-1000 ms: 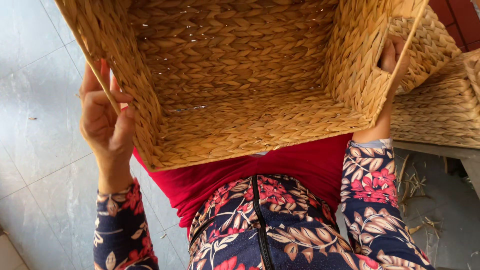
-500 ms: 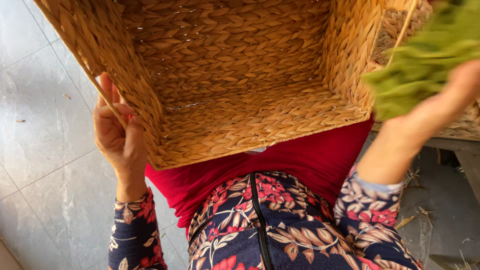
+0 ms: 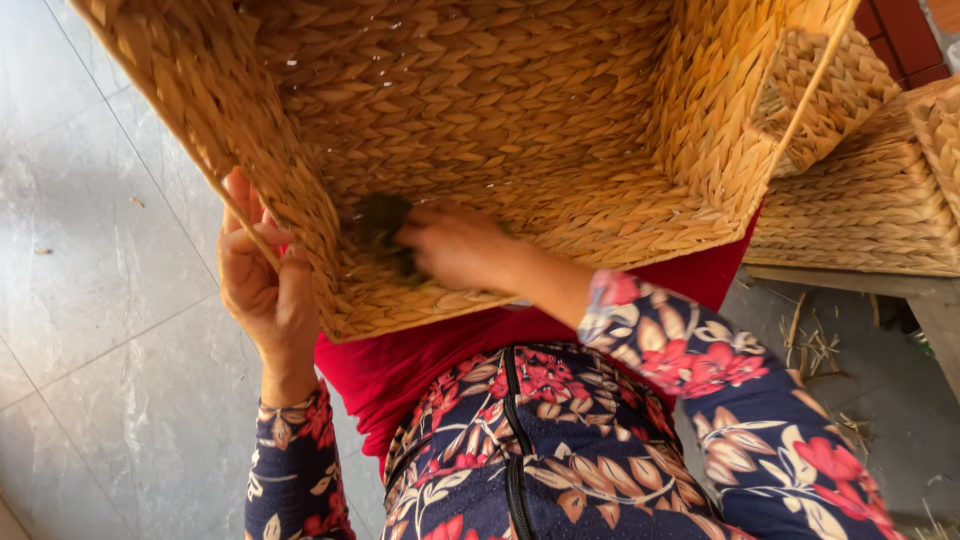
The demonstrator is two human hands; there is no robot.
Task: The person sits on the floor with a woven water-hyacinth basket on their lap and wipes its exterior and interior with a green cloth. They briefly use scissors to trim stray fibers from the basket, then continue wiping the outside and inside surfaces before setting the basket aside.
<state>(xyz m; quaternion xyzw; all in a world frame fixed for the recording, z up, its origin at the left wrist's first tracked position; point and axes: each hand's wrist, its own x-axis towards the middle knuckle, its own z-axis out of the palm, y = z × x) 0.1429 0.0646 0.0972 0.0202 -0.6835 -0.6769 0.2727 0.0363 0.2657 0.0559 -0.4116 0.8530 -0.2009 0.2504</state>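
We've got the big woven basket [image 3: 480, 110] tipped on its side across our lap, open mouth facing us, so we're looking straight into it. Our left hand [image 3: 265, 290] is wrapped around the basket's near left rim, grip clamped on the edge with the thumb on the outside. Our right hand [image 3: 455, 245] is reaching inside, fingers closed around a dark green cloth [image 3: 378, 222] and pressing it against the inner wall close to the left corner. Most of the cloth is hidden by the hand, so we can't tell its shape. Off to the right there are more woven baskets [image 3: 860, 190] stacked on a counter [image 3: 850, 285], with bits of straw [image 3: 810, 345] lying on the grey tiled floor [image 3: 100, 250] below.
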